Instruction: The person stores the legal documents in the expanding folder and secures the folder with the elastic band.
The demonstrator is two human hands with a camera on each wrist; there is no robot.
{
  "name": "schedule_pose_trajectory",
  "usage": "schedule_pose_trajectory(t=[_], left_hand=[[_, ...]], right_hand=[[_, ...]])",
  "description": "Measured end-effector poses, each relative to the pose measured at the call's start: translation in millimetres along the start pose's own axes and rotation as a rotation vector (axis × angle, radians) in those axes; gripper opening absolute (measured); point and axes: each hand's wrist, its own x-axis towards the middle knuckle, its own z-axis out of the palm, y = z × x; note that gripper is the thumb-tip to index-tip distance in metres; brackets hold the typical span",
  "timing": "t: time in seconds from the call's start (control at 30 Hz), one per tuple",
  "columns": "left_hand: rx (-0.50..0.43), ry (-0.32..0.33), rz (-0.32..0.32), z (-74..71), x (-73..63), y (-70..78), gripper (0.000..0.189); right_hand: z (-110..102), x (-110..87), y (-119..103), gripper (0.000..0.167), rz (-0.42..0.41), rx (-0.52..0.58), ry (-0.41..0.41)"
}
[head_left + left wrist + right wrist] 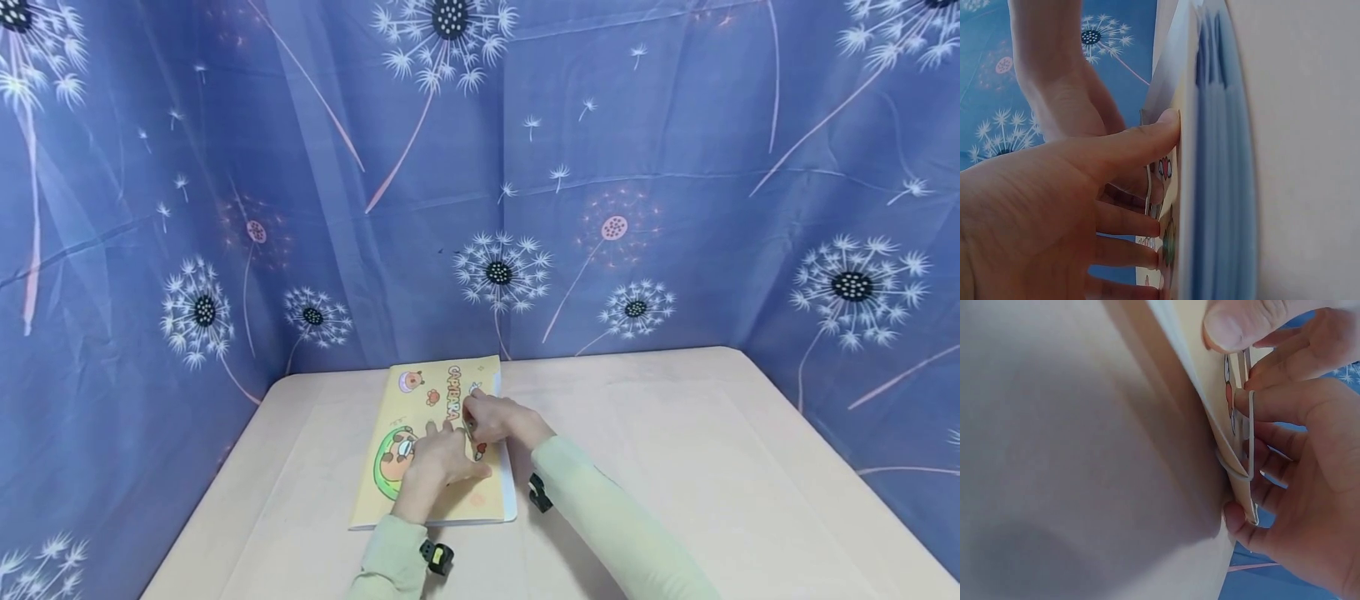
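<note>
A yellow folder [450,383] printed with cartoon capybaras lies on the table, its lettering running sideways. Layered pale-blue sheets or pockets [1222,181] show along its edge in the left wrist view. My left hand [442,458] rests on the cover, fingers spread and fairly straight, thumb pressing near the edge. Close by, over the cover's right side, my right hand [491,419] has its fingers curled at a thin pale elastic cord [1252,434]. In the right wrist view the cord loops round the folder's edge, with a fingertip against it. Fingers partly hide the cord's upper end.
The folder lies on a pale table [637,467] near its back edge. Behind and beside the table hangs a blue dandelion-print curtain [420,275]. Black wrist devices [437,557] sit at both sleeves.
</note>
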Motion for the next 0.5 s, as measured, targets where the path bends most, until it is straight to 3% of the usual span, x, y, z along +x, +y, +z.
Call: schedule_pose_trajectory(t=[0.5], left_hand=[[0.012, 0.009, 0.009, 1.5, 0.1, -0.9, 0.088]], right_hand=[[8, -0.7, 12, 0.025, -0.021, 0.122, 0.050]])
